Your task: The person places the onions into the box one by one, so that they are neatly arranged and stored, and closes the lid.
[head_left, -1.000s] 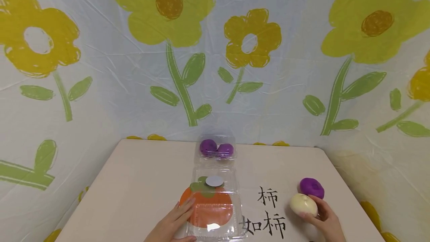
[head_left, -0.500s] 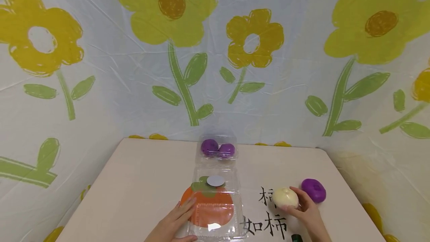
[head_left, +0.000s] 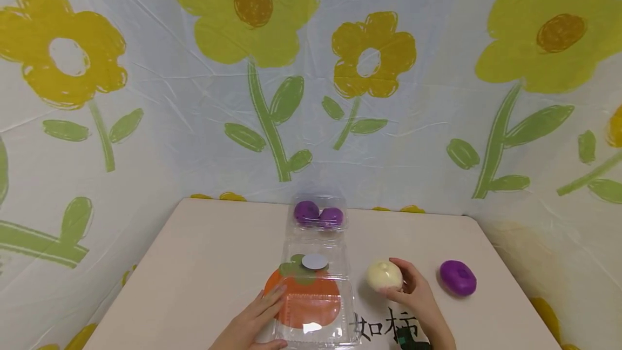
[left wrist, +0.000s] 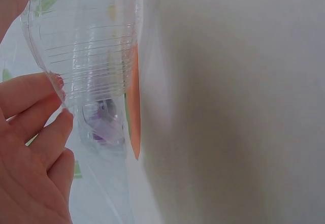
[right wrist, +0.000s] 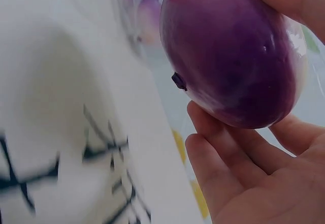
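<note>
Right grip [head_left: 413, 293] curled round cream bun [head_left: 384, 276], carried at 3 o'clock of clear box [head_left: 311, 312]; box steadied by flat, spread left grip [head_left: 255, 320]. Placing step judged in hand; lowering into box needed next.

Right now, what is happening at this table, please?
A person works with both hands. The left hand rests against the side of an open clear plastic box near the front edge of the table. The right hand holds a pale round ball just right of that box. One purple ball lies loose further right, and a second clear box at the back holds two more.
</note>
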Action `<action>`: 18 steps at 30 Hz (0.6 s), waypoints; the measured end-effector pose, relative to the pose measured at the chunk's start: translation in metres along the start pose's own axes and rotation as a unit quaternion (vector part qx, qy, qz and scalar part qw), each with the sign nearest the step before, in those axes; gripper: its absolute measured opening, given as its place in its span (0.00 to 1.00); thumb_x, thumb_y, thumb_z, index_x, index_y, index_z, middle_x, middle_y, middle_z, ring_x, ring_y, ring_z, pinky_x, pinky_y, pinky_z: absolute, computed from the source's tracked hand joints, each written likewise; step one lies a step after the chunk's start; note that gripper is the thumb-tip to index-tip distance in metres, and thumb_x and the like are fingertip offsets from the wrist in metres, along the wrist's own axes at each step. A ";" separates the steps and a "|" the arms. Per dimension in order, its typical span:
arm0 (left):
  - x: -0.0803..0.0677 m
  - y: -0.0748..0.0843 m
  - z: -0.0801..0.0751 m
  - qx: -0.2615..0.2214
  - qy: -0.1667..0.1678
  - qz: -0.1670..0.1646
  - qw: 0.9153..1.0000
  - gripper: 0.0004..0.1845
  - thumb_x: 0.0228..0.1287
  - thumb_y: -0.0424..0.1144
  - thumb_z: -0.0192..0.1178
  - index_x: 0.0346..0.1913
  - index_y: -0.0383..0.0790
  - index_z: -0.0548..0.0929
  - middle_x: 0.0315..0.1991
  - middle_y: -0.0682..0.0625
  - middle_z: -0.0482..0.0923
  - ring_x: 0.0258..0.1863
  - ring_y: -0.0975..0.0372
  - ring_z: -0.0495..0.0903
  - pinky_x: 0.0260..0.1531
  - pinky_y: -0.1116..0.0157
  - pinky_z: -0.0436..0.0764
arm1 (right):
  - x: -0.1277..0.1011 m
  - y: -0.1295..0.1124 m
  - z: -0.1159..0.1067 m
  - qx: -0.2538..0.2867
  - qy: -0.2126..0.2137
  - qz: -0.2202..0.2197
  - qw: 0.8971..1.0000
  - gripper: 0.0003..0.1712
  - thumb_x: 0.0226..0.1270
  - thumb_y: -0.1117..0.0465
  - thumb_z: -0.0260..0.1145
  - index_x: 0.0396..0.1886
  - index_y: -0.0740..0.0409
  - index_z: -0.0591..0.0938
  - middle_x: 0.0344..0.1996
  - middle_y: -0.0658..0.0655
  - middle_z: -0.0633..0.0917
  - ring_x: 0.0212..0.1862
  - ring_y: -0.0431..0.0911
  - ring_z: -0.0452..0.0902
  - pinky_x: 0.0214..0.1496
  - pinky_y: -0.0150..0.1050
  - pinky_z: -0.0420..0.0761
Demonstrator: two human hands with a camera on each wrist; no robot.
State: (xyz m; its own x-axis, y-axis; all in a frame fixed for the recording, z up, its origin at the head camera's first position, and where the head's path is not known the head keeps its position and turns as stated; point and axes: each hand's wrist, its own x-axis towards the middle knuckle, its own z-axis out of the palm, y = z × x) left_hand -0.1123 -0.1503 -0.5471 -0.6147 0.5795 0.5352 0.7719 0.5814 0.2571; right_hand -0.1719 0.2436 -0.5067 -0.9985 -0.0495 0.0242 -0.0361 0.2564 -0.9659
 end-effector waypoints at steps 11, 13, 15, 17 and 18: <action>0.001 0.003 -0.001 0.007 -0.016 -0.028 0.999 0.43 0.56 0.60 0.61 0.70 0.43 0.61 0.70 0.44 0.60 0.65 0.52 0.65 0.66 0.65 0.52 | 0.005 -0.029 0.049 0.004 -0.056 -0.066 0.996 0.41 0.41 0.64 0.79 0.59 0.53 0.72 0.55 0.52 0.77 0.56 0.45 0.72 0.59 0.31 0.71; 0.001 0.003 -0.001 0.010 -0.015 -0.028 0.999 0.43 0.56 0.60 0.61 0.70 0.43 0.62 0.70 0.44 0.60 0.65 0.52 0.65 0.65 0.63 0.55 | 0.004 -0.033 0.057 0.002 -0.066 -0.074 0.995 0.41 0.41 0.63 0.79 0.59 0.51 0.72 0.55 0.51 0.77 0.57 0.46 0.72 0.60 0.32 0.70; 0.001 0.004 -0.002 0.008 -0.013 -0.026 1.000 0.43 0.56 0.60 0.61 0.70 0.43 0.62 0.69 0.43 0.61 0.65 0.51 0.65 0.66 0.64 0.53 | 0.003 -0.037 0.064 0.006 -0.074 -0.078 0.994 0.42 0.41 0.63 0.79 0.59 0.49 0.72 0.55 0.50 0.77 0.57 0.45 0.72 0.60 0.32 0.70; 0.001 0.004 -0.002 0.007 -0.007 -0.021 1.000 0.43 0.56 0.60 0.62 0.70 0.42 0.62 0.69 0.43 0.61 0.64 0.50 0.66 0.67 0.67 0.49 | 0.001 -0.039 0.070 0.012 -0.086 -0.084 0.993 0.42 0.41 0.63 0.79 0.60 0.49 0.72 0.55 0.51 0.77 0.57 0.45 0.71 0.60 0.33 0.71; 0.002 0.004 -0.002 0.004 -0.007 -0.020 1.000 0.43 0.56 0.59 0.62 0.70 0.42 0.63 0.69 0.42 0.61 0.64 0.50 0.66 0.68 0.70 0.45 | 0.001 -0.040 0.073 0.018 -0.093 -0.085 0.992 0.43 0.40 0.64 0.79 0.60 0.51 0.71 0.56 0.51 0.76 0.57 0.46 0.71 0.61 0.33 0.71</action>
State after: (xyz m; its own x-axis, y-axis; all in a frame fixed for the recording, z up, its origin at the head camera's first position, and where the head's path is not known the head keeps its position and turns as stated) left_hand -0.1099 -0.1485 -0.5433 -0.6467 0.5637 0.5139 0.7459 0.6083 0.2714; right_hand -0.1679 0.1623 -0.4867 -0.9533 -0.2666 0.1419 -0.1975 0.1946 -0.9608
